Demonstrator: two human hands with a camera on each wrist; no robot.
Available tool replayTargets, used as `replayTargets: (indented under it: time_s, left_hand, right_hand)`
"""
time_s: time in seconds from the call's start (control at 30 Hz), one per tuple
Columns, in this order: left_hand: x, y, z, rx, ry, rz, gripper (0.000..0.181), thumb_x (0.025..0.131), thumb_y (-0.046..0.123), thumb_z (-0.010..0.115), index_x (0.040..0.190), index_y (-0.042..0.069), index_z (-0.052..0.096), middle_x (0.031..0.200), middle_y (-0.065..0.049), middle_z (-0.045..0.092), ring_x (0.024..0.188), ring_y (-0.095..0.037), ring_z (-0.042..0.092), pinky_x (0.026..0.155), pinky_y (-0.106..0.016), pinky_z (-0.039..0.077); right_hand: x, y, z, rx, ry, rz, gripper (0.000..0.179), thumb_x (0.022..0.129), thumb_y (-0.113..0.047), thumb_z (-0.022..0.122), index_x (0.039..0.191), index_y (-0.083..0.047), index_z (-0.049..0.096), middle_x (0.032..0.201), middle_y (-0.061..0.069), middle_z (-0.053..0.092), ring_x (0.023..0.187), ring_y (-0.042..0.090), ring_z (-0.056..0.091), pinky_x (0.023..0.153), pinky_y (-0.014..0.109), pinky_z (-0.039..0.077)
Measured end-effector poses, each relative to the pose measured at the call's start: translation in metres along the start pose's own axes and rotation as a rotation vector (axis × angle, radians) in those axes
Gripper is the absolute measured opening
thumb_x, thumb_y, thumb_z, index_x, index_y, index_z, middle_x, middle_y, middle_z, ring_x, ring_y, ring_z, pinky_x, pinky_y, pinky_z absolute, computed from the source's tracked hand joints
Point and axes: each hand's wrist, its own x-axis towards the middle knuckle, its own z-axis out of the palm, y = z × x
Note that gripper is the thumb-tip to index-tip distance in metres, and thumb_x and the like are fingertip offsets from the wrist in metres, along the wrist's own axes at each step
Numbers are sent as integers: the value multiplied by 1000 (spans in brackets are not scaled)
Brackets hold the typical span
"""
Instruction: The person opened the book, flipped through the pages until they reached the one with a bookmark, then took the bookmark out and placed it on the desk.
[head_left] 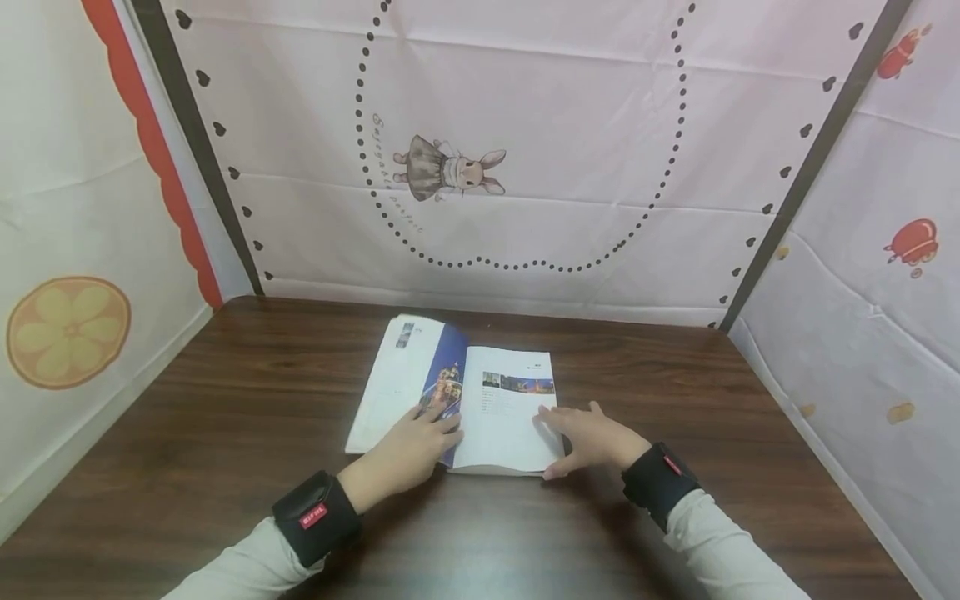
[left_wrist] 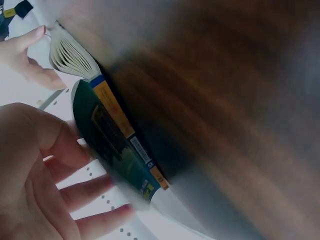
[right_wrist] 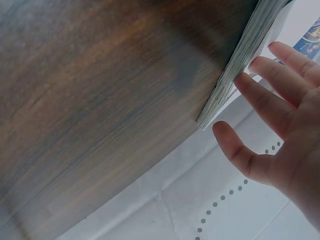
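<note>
An open book (head_left: pixel 502 437) lies on the table, a photo of a lit building on its blue strip and mostly white pages either side. My left hand (head_left: pixel 412 446) rests on the left page by the fold, fingers stretched out. In the left wrist view the book's orange spine (left_wrist: pixel 115 107) and dark green cover (left_wrist: pixel 107 145) show beside those fingers. Spread fingers of my right hand (head_left: pixel 596 437) touch the right page's outer edge, with the thumb near its lower corner. The right wrist view shows the thick page edges (right_wrist: pixel 235 65) beside the right fingertips.
The dark wooden table (head_left: pixel 247 392) extends around the book on all sides. Behind it hangs a pale cloth (head_left: pixel 562 167) with a rabbit print, and further printed cloths border the left and right. Black bands (head_left: pixel 318 517) wrap both wrists.
</note>
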Motion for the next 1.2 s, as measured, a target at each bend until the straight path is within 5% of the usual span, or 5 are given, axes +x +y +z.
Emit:
replayTargets:
  time_s: [0.23, 0.4, 0.57, 0.8, 1.2]
  left_hand:
    - [-3, 5, 2, -116, 26, -97, 29, 84, 13, 62, 112, 7, 68, 126, -12, 62, 123, -36, 53, 94, -52, 48]
    - [1, 5, -2, -195, 29, -142, 25, 81, 14, 64, 104, 6, 71, 118, -13, 66, 118, -36, 57, 92, -49, 49]
    - [6, 4, -6, -220, -3, -170, 24, 78, 31, 72, 84, 7, 70, 88, -7, 69, 85, -24, 65, 71, -35, 53]
    - [15, 8, -7, -263, -38, -148, 43, 70, 49, 76, 67, 10, 61, 60, 4, 52, 55, -9, 43, 60, -25, 41]
    - [19, 15, -3, -212, 39, -188, 45, 73, 49, 74, 63, 8, 58, 51, 4, 47, 46, -9, 40, 45, -22, 31]
  right_hand:
    - [-3, 1, 1, 28, -31, -16, 88, 77, -48, 72, 146, -9, 35, 151, 11, 35, 141, 29, 32, 111, 66, 11]
    - [1, -1, -4, 10, -46, -84, 61, 84, -29, 70, 137, -9, 47, 147, 13, 41, 136, 31, 39, 110, 59, 26]
    - [9, -6, -6, -115, 87, -247, 36, 80, -5, 72, 115, -4, 64, 116, 12, 68, 104, 22, 65, 89, 36, 53]
    - [12, -17, -10, -245, 271, -348, 12, 77, -12, 76, 88, -11, 72, 86, 0, 74, 74, 7, 66, 73, 24, 55]
    - [8, -34, -31, -366, 530, -521, 29, 75, -6, 76, 103, -10, 71, 102, 1, 73, 99, 15, 66, 88, 36, 48]
